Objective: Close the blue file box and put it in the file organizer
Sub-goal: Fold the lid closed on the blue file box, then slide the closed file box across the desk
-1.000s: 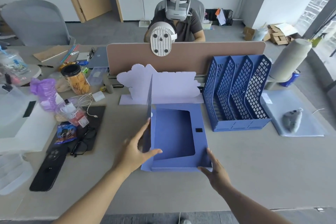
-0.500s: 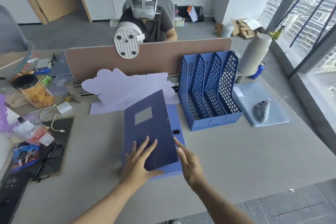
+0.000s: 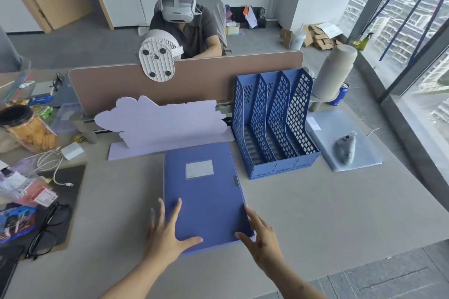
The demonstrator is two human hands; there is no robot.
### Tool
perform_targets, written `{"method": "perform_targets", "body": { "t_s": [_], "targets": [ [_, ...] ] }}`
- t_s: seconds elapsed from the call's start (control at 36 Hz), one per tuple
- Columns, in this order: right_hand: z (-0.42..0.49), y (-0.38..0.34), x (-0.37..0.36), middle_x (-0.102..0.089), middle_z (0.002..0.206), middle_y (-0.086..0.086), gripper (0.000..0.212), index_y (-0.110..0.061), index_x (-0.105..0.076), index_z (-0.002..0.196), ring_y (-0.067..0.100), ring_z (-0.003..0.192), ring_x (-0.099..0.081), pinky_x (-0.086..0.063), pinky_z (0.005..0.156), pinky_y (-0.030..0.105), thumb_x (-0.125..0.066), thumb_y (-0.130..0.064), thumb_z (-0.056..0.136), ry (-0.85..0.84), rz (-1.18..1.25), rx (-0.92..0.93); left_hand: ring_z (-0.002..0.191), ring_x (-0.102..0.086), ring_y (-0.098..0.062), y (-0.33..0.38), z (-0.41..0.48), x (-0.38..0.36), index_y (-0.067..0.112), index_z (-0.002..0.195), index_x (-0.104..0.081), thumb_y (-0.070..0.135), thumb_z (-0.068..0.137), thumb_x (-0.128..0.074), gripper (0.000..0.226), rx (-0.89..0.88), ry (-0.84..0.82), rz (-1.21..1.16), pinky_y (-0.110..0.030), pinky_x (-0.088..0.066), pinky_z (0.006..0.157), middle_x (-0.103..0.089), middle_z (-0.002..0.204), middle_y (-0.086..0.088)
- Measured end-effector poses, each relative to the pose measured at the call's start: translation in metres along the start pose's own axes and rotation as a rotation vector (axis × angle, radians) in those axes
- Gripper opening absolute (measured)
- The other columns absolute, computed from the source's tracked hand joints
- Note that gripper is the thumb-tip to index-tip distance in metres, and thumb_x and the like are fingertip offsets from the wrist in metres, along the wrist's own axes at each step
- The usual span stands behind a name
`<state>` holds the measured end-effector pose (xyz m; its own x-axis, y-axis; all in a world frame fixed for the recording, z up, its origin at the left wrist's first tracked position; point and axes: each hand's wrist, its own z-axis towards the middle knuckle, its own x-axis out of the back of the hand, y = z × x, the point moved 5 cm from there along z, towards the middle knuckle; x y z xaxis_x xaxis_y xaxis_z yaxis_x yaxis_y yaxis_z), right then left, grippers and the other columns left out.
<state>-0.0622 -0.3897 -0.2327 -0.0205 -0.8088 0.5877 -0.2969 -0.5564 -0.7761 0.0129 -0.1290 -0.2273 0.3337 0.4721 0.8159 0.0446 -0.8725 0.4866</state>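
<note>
Flat blue plastic file box (image 3: 205,192) lying closed on grey desk (image 3: 315,213), at 8 o'clock of blue mesh three-slot file organizer (image 3: 274,124). Left hand (image 3: 167,233) spread flat on lid's near-left corner; right hand (image 3: 261,238) spread wide, cupping near-right corner.

snack jar (image 3: 29,128) left, glasses (image 3: 48,228) near edge, fan (image 3: 159,59) on divider (image 3: 206,80).

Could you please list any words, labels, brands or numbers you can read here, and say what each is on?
None can be read.
White label on the blue file box: looks blank, or too faint to read.
Blue can: print too small.
Packets at the left: print blurred.
Paper slip beside the file organizer: too small.
</note>
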Motion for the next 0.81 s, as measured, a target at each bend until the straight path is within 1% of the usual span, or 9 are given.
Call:
{"method": "perform_targets", "body": {
  "t_s": [0.11,0.19,0.22,0.36,0.44,0.56,0.61,0.72,0.81],
  "targets": [
    [0.0,0.006,-0.008,-0.039,0.148,-0.023,0.074,-0.05,-0.021,0.144,0.006,0.137,-0.038,-0.041,0.107,0.03,-0.064,-0.041,0.084,-0.014,0.026,0.012,0.153,-0.005,-0.021,0.006,0.0,-0.002,0.048,0.152,-0.001,0.071,0.053,-0.08,0.129,-0.01,-0.038,-0.172,-0.036,-0.032,0.113,0.026,0.163,0.003],
    [0.0,0.009,-0.01,-0.035,0.129,-0.054,0.075,-0.051,-0.018,0.142,0.001,0.128,-0.046,-0.037,0.096,0.006,-0.064,-0.025,0.088,0.002,0.053,0.001,0.153,-0.011,-0.019,0.007,0.002,-0.006,0.049,0.152,-0.002,0.066,0.052,-0.084,0.13,-0.033,-0.012,-0.194,-0.036,-0.036,0.112,0.028,0.162,0.006],
    [0.0,0.011,-0.011,-0.035,0.122,-0.057,0.074,-0.05,-0.018,0.141,0.003,0.125,-0.05,-0.038,0.093,0.006,-0.063,-0.023,0.089,0.008,0.058,-0.016,0.152,-0.011,-0.02,0.007,0.002,-0.007,0.05,0.151,-0.002,0.067,0.052,-0.083,0.129,-0.035,-0.012,-0.2,-0.036,-0.037,0.112,0.028,0.161,0.007],
    [0.001,0.014,-0.01,-0.041,0.129,-0.035,0.071,-0.04,-0.021,0.146,0.015,0.127,-0.052,-0.045,0.098,0.027,-0.061,-0.025,0.09,0.013,0.073,-0.052,0.152,-0.016,-0.021,0.008,0.004,-0.01,0.052,0.15,0.001,0.072,0.051,-0.08,0.129,-0.039,0.007,-0.185,-0.037,-0.042,0.109,0.032,0.16,0.01],
    [0.002,0.013,-0.009,-0.046,0.133,-0.025,0.072,-0.047,-0.017,0.143,0.014,0.127,-0.052,-0.046,0.098,0.029,-0.061,-0.024,0.09,0.01,0.06,-0.08,0.152,-0.017,-0.023,0.008,0.004,-0.011,0.053,0.15,0.002,0.072,0.052,-0.079,0.129,-0.032,0.018,-0.17,-0.039,-0.043,0.109,0.032,0.159,0.009],
    [0.001,0.013,-0.009,-0.047,0.132,-0.025,0.07,-0.043,-0.023,0.144,0.015,0.124,-0.054,-0.046,0.097,0.028,-0.062,-0.024,0.089,0.016,0.031,-0.087,0.151,-0.018,-0.024,0.008,0.003,-0.012,0.053,0.149,0.003,0.071,0.054,-0.079,0.127,-0.031,0.023,-0.158,-0.038,-0.043,0.108,0.032,0.16,0.009],
    [0.001,0.012,-0.008,-0.053,0.13,-0.021,0.072,-0.051,-0.019,0.14,0.017,0.117,-0.058,-0.048,0.093,0.029,-0.062,-0.025,0.089,0.018,0.015,-0.09,0.151,-0.019,-0.024,0.008,0.003,-0.011,0.053,0.149,0.003,0.072,0.054,-0.079,0.127,-0.032,0.026,-0.149,-0.038,-0.045,0.106,0.031,0.16,0.009],
    [0.001,0.011,-0.008,-0.058,0.135,-0.01,0.07,-0.041,-0.024,0.145,0.018,0.114,-0.059,-0.044,0.086,0.02,-0.062,-0.023,0.09,0.014,-0.006,-0.099,0.15,-0.02,-0.024,0.009,0.003,-0.01,0.052,0.15,0.0,0.072,0.053,-0.079,0.127,-0.024,0.024,-0.138,-0.037,-0.046,0.104,0.029,0.161,0.009],
    [0.001,0.012,-0.008,-0.051,0.143,-0.012,0.068,-0.036,-0.03,0.145,0.012,0.121,-0.055,-0.037,0.084,0.002,-0.064,-0.019,0.088,0.028,0.005,-0.076,0.15,-0.019,-0.025,0.009,0.003,-0.009,0.053,0.15,-0.002,0.074,0.05,-0.079,0.128,-0.015,0.018,-0.129,-0.038,-0.045,0.106,0.027,0.161,0.008]
  ]
}}
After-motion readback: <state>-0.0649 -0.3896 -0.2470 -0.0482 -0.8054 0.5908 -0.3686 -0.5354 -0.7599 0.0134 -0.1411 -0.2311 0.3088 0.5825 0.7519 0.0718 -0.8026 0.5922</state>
